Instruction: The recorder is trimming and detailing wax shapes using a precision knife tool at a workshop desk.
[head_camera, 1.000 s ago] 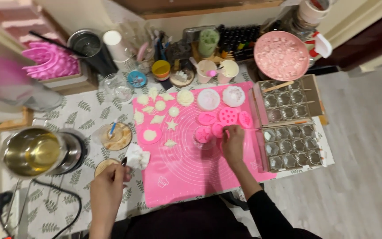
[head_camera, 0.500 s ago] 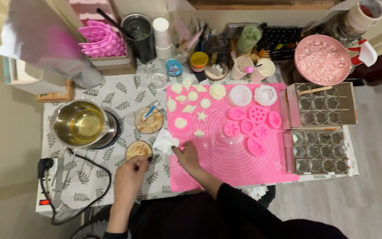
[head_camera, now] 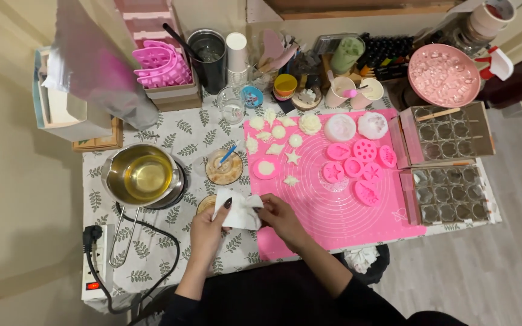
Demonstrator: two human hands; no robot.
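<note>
**At the mat's near-left corner: both hands on a tissue**

Left hand (head_camera: 208, 228) and right hand (head_camera: 278, 219) pinch a crumpled white tissue (head_camera: 238, 211) between them, fingers closed on it from either side. Tissue sits over the edge of the pink silicone mat (head_camera: 327, 217), just in front of a small round wooden dish (head_camera: 205, 204). Steel pot of yellow liquid (head_camera: 142, 175) sits to the left.

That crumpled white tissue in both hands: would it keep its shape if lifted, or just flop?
The white tissue probably flops: it is already creased and bunched between the left hand and the right hand. It looks thin, so likely very light, and a push would slide or crumple it. It seems unlikely to roll or slip from the fingers.
</note>
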